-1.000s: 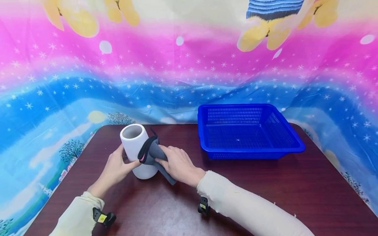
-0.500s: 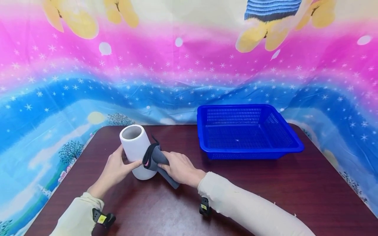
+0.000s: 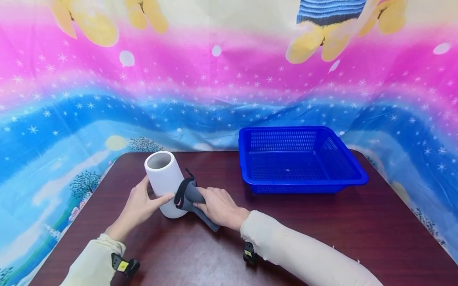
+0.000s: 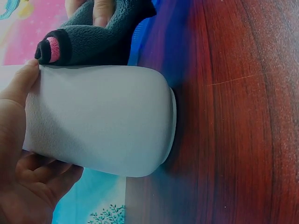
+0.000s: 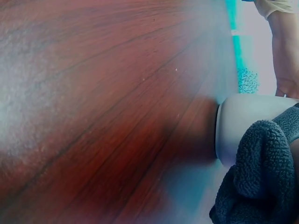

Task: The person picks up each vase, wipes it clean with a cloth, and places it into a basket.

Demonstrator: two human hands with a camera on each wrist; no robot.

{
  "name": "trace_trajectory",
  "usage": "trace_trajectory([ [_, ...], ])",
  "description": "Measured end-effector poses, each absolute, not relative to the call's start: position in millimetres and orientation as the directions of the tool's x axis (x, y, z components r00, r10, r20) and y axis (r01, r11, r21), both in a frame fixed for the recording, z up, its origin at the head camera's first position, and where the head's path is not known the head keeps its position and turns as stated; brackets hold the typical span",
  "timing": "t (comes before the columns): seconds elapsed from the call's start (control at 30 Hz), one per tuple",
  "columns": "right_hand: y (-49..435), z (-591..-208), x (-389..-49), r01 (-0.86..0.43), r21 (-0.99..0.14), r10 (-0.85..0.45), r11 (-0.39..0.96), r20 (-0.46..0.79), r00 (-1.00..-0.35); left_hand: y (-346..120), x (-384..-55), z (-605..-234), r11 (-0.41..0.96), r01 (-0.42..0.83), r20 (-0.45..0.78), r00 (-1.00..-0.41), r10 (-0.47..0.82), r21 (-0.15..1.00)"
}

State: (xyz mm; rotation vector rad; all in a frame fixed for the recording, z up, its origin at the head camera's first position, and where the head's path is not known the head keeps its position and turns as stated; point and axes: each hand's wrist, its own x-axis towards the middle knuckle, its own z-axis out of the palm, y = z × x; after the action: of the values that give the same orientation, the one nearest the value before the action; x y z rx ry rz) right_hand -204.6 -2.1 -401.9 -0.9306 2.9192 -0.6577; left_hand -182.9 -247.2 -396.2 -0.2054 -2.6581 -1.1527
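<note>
A white cylindrical vase with an open, round mouth stands on the table, leaning a little in the head view. My left hand holds it from the left, thumb across the front and fingers behind; the left wrist view shows the thumb on its wall and the fingers underneath. In my right hand is a bunched dark grey cleaning cloth with black edging and a bit of pink. The cloth touches the vase's right side, close to my left thumb tip. Fluffy pile shows on the cloth in the right wrist view.
A blue perforated plastic basket sits at the back right of the dark red-brown wooden table. Behind the table hangs a colourful printed backdrop. Small black devices are strapped at both wrists.
My right hand and the cloth have slid down and slightly right along the vase's side. The left hand keeps its hold, and the vase has hardly shifted.
</note>
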Motion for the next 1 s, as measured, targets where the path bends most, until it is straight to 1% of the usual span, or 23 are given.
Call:
trace_trajectory([
  [0.5,-0.4,-405.4,-204.3,-0.570,-0.363,-0.573,0.737,0.111,-0.812,-246.4,-182.1,-395.0,0.680,0.208,0.257,-0.966,0.031,0.703],
  [0.63,0.5,-407.0,-203.8,-0.577,-0.311,-0.578,0.755,0.098,-0.810,-246.4,-182.2,-394.5,0.679,0.202,0.249,-0.968,0.028,0.706],
  [0.77,3.0,-411.3,-202.1,-0.584,-0.235,-0.586,0.777,0.068,-0.807,-246.4,-182.0,-393.7,0.681,0.191,0.241,-0.970,0.023,0.707],
  [1.0,3.9,-414.5,-201.5,-0.585,-0.200,-0.586,0.786,0.058,-0.808,-246.2,-181.9,-393.3,0.679,0.190,0.239,-0.971,0.022,0.709],
])
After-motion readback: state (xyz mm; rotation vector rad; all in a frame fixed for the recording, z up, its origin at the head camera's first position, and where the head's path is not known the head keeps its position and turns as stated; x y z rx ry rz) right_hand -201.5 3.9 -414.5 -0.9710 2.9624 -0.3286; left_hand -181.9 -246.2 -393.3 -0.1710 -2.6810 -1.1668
